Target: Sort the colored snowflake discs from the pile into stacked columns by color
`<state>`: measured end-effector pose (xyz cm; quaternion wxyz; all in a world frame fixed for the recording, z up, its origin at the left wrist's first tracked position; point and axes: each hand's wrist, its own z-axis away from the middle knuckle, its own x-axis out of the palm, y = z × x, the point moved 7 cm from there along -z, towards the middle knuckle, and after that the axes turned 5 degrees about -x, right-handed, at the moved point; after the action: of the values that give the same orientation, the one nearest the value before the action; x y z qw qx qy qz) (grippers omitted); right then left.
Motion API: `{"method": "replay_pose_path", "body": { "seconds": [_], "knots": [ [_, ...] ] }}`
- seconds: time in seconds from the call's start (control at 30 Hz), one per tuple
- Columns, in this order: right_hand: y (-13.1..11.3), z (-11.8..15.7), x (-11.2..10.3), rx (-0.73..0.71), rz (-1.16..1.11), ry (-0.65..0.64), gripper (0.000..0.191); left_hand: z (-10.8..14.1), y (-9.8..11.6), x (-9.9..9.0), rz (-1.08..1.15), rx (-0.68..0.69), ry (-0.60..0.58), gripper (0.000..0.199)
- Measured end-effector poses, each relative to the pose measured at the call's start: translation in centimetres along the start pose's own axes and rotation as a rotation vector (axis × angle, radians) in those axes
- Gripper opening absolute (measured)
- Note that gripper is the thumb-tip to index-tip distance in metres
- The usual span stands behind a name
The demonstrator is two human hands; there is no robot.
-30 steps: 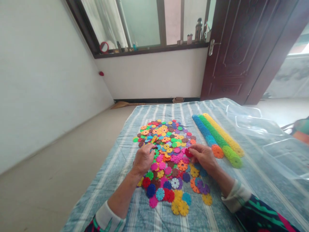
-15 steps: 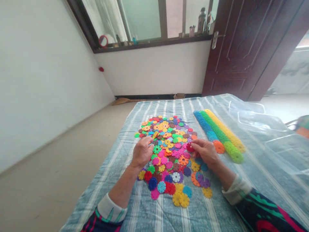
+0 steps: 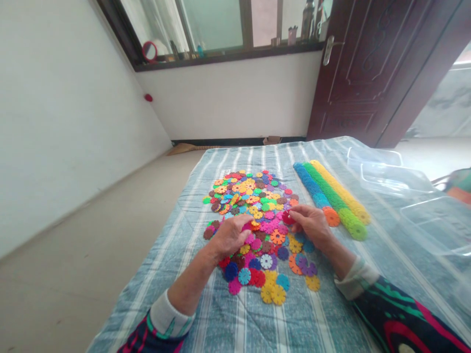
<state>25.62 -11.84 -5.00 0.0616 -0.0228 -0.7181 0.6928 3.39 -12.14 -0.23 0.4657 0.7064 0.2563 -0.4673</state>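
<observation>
A loose heap of colourful flower-shaped plastic discs [image 3: 277, 237] lies spread over a striped cloth. My right hand [image 3: 312, 225] pinches a dark red disc [image 3: 287, 217] at the heap's right side. Over the middle of the heap reaches my left hand [image 3: 230, 239], its thumb and index finger apart above pink and red discs; nothing is plainly held in it. Right of the heap lie three long rows of discs pushed together: a blue one [image 3: 312, 184] with an orange disc at its near end, a green one [image 3: 333, 196] and a yellow one [image 3: 340, 191].
Clear plastic containers [image 3: 395, 179] stand at the right of the striped cloth [image 3: 176, 274]. Beyond the cloth's far edge are a white wall [image 3: 235, 100], a window sill with small items, and a dark red door [image 3: 353, 93].
My left hand has moved right and nearer to me, from the heap's left side to its middle. The right hand keeps the dark red disc in nearly the same place. The view has tilted slightly.
</observation>
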Motion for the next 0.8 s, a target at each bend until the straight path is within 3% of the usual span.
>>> {"method": "replay_pose_path", "body": {
  "seconds": [0.17, 0.33, 0.5, 0.63, 0.8],
  "knots": [
    [0.0, 0.0, -0.1, -0.007, 0.008, 0.003, 0.038, 0.1, 0.4, 0.1, 0.211, 0.002, 0.003, 0.038],
    [0.2, -0.2, -0.1, -0.005, -0.002, 0.010, 0.038, 0.0, 0.5, -0.2, 0.139, 0.039, 0.064, 0.030],
    [0.3, -0.2, -0.2, -0.021, -0.017, 0.022, 0.038, 0.4, 2.1, 1.1, 0.046, 0.110, -0.048, 0.032],
    [0.4, -0.2, -0.2, -0.027, -0.005, 0.000, 0.036, 0.9, 3.4, 1.9, 0.111, 0.162, -0.107, 0.041],
    [0.3, -0.2, -0.3, -0.037, 0.006, 0.001, 0.034, 0.7, 2.9, 1.4, 0.213, 0.140, -0.063, 0.038]
  ]
}}
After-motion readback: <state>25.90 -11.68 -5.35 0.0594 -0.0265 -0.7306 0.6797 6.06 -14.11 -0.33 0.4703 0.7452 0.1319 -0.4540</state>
